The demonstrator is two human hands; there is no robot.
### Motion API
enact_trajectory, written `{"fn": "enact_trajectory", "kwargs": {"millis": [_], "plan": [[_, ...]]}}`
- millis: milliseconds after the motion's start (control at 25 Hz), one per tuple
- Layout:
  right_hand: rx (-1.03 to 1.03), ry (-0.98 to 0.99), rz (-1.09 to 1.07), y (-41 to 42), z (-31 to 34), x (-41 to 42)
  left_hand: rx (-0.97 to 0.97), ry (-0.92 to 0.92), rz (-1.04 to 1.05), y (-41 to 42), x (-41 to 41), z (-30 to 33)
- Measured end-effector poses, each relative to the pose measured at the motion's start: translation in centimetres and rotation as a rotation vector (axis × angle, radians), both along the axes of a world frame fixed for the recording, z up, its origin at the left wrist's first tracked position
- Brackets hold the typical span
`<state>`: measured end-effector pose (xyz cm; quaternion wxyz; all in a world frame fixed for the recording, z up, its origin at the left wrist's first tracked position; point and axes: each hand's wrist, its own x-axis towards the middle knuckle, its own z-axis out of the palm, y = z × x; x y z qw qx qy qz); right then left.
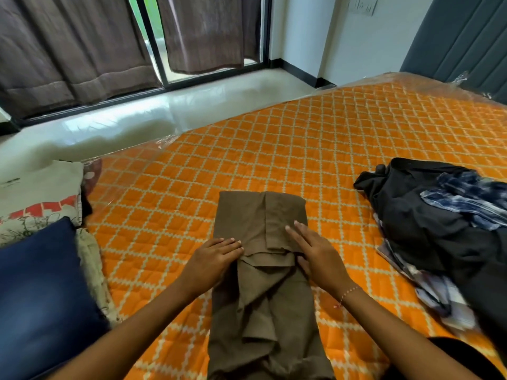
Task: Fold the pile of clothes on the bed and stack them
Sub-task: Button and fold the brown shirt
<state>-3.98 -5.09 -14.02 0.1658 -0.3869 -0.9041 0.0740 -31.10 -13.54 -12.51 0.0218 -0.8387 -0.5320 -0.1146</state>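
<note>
A brown garment (263, 297) lies lengthwise in the middle of the orange quilted bed (301, 149), folded into a long narrow strip with both sides turned in. My left hand (212, 260) rests on its left edge about halfway up, fingers together and curled at the fold. My right hand (315, 250) lies flat on the right half, fingers spread and pressing the cloth down. On the right sits an unfolded pile (444, 229) of black, blue-patterned and checked clothes. Folded pieces are stacked at the left: a dark blue one (41, 297) over a floral and a cream one (38, 193).
The bed's far edge meets a glossy pale floor (137, 124) below a glass door with brown curtains (68, 50). A grey padded headboard (466, 37) stands at the back right. Clear plastic wrap shows along the mattress edges.
</note>
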Motion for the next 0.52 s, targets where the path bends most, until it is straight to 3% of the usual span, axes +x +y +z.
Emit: {"fn": "enact_trajectory", "kwargs": {"millis": [120, 320, 400, 520], "plan": [[0.056, -0.032, 0.003, 0.4, 1.3, -0.7, -0.052, 0.015, -0.012, -0.6, 0.1, 1.0], [0.234, 0.162, -0.164, -1.0, 4.1, -0.4, 0.068, 0.004, 0.015, -1.4, 0.5, 3.4], [0.211, 0.148, -0.097, -2.3, 2.8, 0.1, 0.073, 0.096, -0.020, -2.4, 1.0, 3.3], [0.137, 0.163, -0.063, -3.9, 1.8, 0.4, 0.065, 0.062, 0.009, -3.7, 1.0, 2.7]]}}
